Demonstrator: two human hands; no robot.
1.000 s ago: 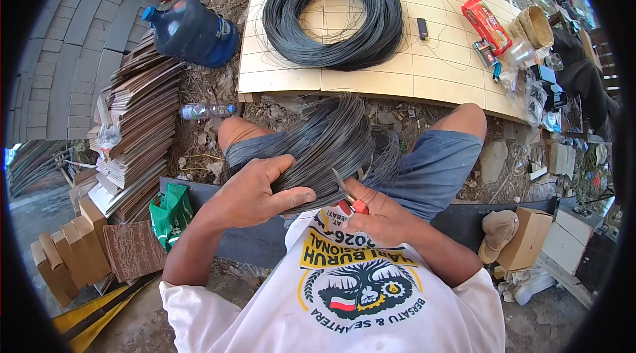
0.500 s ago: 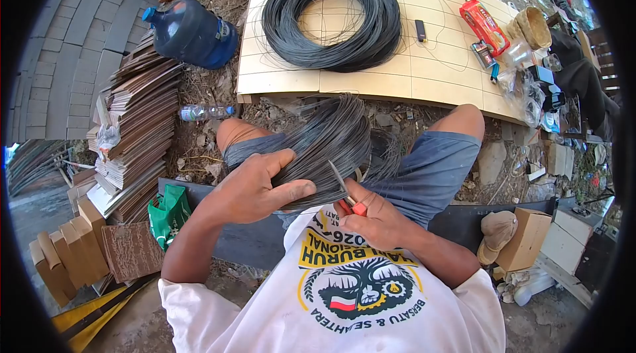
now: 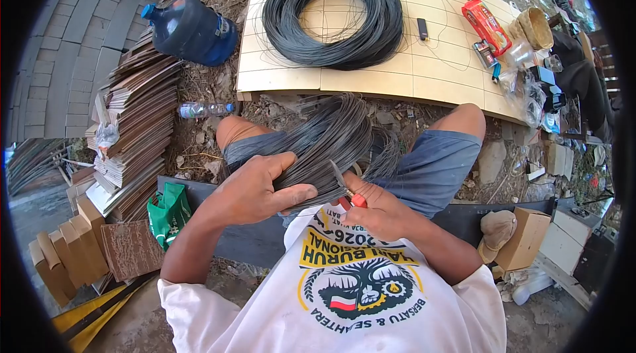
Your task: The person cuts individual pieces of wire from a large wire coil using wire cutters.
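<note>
A bundle of thin dark wire (image 3: 331, 144) lies across my lap, its strands bent over in a loop. My left hand (image 3: 258, 187) grips the bundle's near left side, thumb on top. Close to its right side, my right hand (image 3: 374, 210) is closed around red-handled cutters (image 3: 358, 200), whose metal jaws point up and left against the strands. Some loose wire ends fan out to the right of the jaws. Whether a strand sits between the jaws is too small to tell.
A large wire coil (image 3: 332, 18) rests on the tiled-looking table (image 3: 437, 78) ahead. A red packet (image 3: 487, 27) is at its right. A blue water jug (image 3: 192, 31), stacked tiles (image 3: 136, 114) and a green bag (image 3: 169, 212) are on the left; a cap (image 3: 497, 234) is at right.
My right hand and the cutters have shifted slightly. The wire strands on my lap have spread a little, and the view has moved very slightly.
</note>
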